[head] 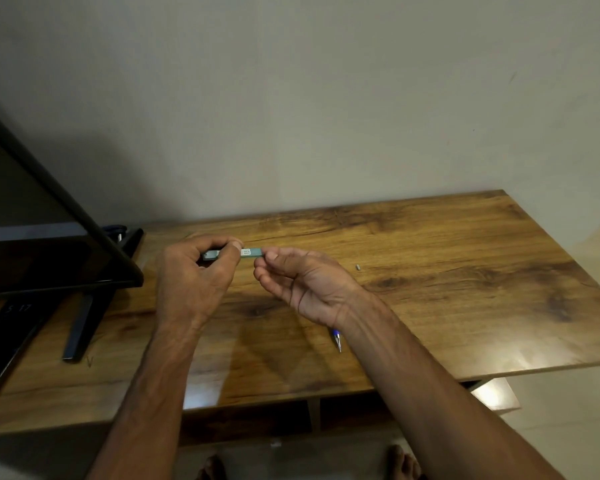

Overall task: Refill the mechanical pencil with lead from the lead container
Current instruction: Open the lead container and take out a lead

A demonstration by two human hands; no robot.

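Observation:
A slim teal lead container (250,252) with a white label is held level above the wooden table (430,258). My left hand (194,278) pinches its left part between thumb and fingers. My right hand (302,282), palm up, pinches its right end with thumb and fingertips. The mechanical pencil (337,340), blue with a metal tip, lies on the table under my right wrist, mostly hidden by it. A tiny grey piece (358,267) lies on the table to the right of my hands.
A black monitor (42,244) on angled legs (84,323) stands at the left of the table. The table's front edge runs below my forearms, with a shelf underneath. A plain wall rises behind.

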